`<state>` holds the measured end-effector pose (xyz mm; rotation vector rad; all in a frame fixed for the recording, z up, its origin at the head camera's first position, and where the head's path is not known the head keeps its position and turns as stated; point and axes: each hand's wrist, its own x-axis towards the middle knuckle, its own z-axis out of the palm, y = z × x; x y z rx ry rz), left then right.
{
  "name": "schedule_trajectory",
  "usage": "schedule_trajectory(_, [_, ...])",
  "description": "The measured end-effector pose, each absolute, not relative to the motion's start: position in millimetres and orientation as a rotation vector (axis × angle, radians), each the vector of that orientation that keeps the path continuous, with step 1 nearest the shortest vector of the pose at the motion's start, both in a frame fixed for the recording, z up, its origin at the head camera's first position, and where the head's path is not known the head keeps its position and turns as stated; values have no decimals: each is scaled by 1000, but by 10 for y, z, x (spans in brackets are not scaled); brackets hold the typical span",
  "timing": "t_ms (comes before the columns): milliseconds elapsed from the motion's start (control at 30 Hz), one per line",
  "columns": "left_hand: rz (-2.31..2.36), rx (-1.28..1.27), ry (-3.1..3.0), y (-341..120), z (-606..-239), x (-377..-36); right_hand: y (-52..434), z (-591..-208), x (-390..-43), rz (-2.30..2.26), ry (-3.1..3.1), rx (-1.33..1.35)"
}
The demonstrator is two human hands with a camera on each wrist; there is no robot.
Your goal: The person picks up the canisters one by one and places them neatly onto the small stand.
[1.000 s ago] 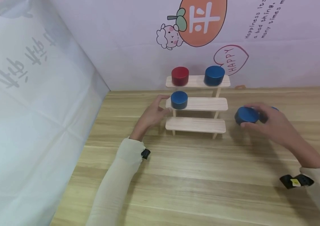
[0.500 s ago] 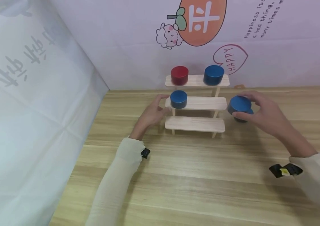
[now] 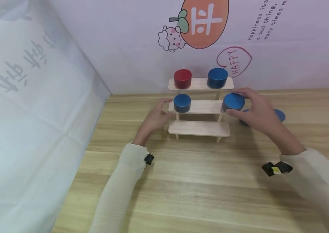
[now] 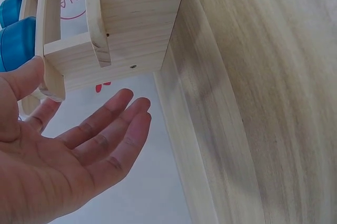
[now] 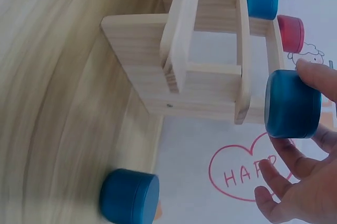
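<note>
A three-tier wooden stand [image 3: 199, 128] is running left to right. The left hand [image 3: 155, 118] is loosely pinching its middle tier [image 3: 205, 106] at the left end; the right hand [image 3: 259, 112], half-curled, is gripping a blue cylindrical tin [image 3: 233, 101] at that tier's right end, farther left than earlier.

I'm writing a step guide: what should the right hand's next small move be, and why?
Probably ease the held blue tin onto the middle shelf at its right end: the right hand grips it near that end, while a second blue tin sits at the left end.
</note>
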<state>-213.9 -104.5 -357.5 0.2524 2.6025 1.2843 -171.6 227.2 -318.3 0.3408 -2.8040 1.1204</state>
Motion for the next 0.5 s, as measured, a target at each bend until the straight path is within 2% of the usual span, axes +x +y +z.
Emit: schedule_trajectory(500, [1302,276,2609,-1044,-3607,-2155,2058,-3193,-1804,1141,-2839,326])
